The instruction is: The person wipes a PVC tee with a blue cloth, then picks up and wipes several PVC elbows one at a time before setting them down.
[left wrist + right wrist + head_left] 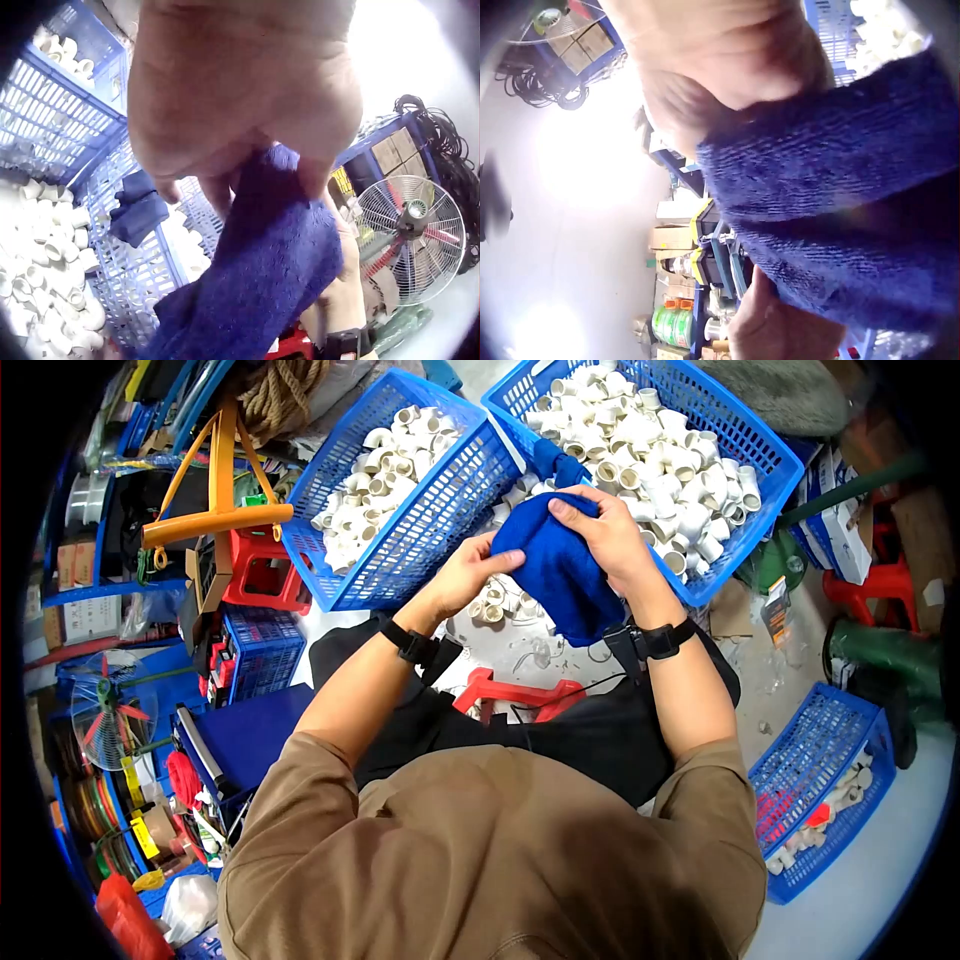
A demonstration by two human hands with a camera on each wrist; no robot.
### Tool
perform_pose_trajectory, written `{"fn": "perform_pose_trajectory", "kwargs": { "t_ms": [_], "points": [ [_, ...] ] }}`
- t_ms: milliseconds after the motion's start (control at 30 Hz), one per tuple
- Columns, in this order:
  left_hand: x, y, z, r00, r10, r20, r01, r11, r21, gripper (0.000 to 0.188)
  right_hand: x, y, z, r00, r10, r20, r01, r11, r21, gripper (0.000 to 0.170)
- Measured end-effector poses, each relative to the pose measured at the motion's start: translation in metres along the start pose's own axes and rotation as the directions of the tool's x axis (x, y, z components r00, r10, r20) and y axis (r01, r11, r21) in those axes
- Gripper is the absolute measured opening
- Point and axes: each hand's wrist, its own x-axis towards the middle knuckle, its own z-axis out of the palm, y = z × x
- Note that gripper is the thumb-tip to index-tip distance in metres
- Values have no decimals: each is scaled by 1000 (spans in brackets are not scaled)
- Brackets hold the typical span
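Note:
A blue towel-like cloth point(560, 565) hangs between both hands in the head view, over the gap between two crates. My left hand point(468, 578) pinches its left edge, thumb on the near side. At the upper right, my right hand point(610, 538) grips the cloth with the thumb laid across it. Folds of the cloth point(259, 259) drop below the left palm in the left wrist view. The right wrist view shows the cloth's ribbed weave point(832, 157) close up; whatever the folds may cover is hidden. White pipe elbows point(492, 605) lie just beneath the hands.
Two blue crates point(425, 545) point(765, 525) of white elbows stand ahead. Another dark blue cloth point(556, 462) drapes over a crate rim. A red stool point(530, 695) is between the legs. A smaller blue crate point(850, 840) stands right; a fan point(112, 710) and orange frame point(218, 520) are left.

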Motion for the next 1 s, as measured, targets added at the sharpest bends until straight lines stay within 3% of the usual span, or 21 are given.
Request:
{"fn": "perform_pose_trajectory", "kwargs": {
  "t_ms": [33, 67, 167, 233, 300, 367, 433, 500, 533, 567, 600, 667, 700, 733, 767, 800, 833, 900, 933, 967, 1000],
  "points": [
    [0, 2, 6, 998, 41, -49, -49, 981, -187, 47, 0, -2, -2, 998, 23, -54, -23, 1000, -10, 26],
    [-1, 3, 15, 991, 77, -111, -102, 967, -233, 47, 2, 2, -6, 998, 19, -60, -20, 1000, -4, 26],
    [-6, 5, 25, 990, 90, -108, -109, 978, -177, 57, 5, 12, -12, 990, -11, -138, 4, 999, -51, 28],
    [-7, 7, 24, 1000, -22, -8, 22, 999, -41, 54, 4, 13, -13, 982, -15, -186, 48, 984, 171, 32],
    [-10, 8, 26, 990, -18, -137, -2, 990, -142, 46, 6, 16, -16, 979, -56, -194, 95, 976, 197, 42],
    [-9, 14, 23, 979, 24, -204, -78, 963, -258, 35, -5, 7, -12, 950, 243, -198, -225, 968, 110, 61],
    [-8, 18, 19, 968, 52, -246, -133, 936, -325, 30, -8, 16, -8, 888, 454, -66, -459, 885, -80, 88],
    [-7, 13, 11, 970, 29, -243, -113, 934, -340, 35, -12, 27, 5, 896, 439, 73, -421, 889, -180, 81],
    [-9, 17, 15, 963, -42, -268, -55, 937, -345, 38, -12, 34, 5, 943, 318, 96, -279, 915, -290, 71],
    [-13, 23, 21, 949, -114, -293, 4, 936, -352, 41, -1, 44, 3, 937, 337, 99, -292, 905, -310, 57],
    [-19, 28, 27, 908, -177, -379, 83, 964, -251, 48, 3, 53, -4, 942, 325, 87, -300, 929, -217, 51],
    [-22, 26, 19, 928, -188, -323, 128, 972, -198, 57, 4, 48, -7, 938, 344, 38, -341, 937, -77, 38],
    [-23, 25, 16, 944, -170, -283, 130, 980, -153, 60, 9, 48, -12, 955, 295, 36, -294, 955, -43, 38],
    [-23, 26, 11, 959, -14, -282, -12, 996, -90, 59, 12, 47, -12, 997, 43, 62, -39, 997, -63, 40],
    [-24, 32, 11, 952, 140, -271, -154, 988, -28, 58, 9, 35, -5, 974, -210, 91, 217, 973, -76, 43],
    [-31, 42, 4, 910, 274, -313, -240, 960, 143, 60, -2, 19, -7, 950, -285, 131, 296, 952, -79, 48],
    [-46, 68, 24, 847, 423, -322, -394, 906, 156, 58, -11, 7, -5, 892, -408, 194, 417, 909, -9, 48],
    [-62, 82, 28, 760, 573, -307, -495, 816, 298, 49, -32, -15, 1, 857, -477, 197, 487, 873, -5, 48],
    [-61, 86, 20, 824, 488, -287, -455, 873, 177, 43, -39, -24, -6, 851, -479, 215, 521, 822, -229, 47],
    [-55, 88, 11, 880, 402, -254, -401, 914, 56, 37, -40, -29, -7, 862, -461, 212, 506, 810, -297, 42],
    [-41, 79, 7, 771, 633, -70, -602, 760, 246, 24, -37, -29, -9, 820, -526, 228, 569, 700, -431, 38]
  ]
}}
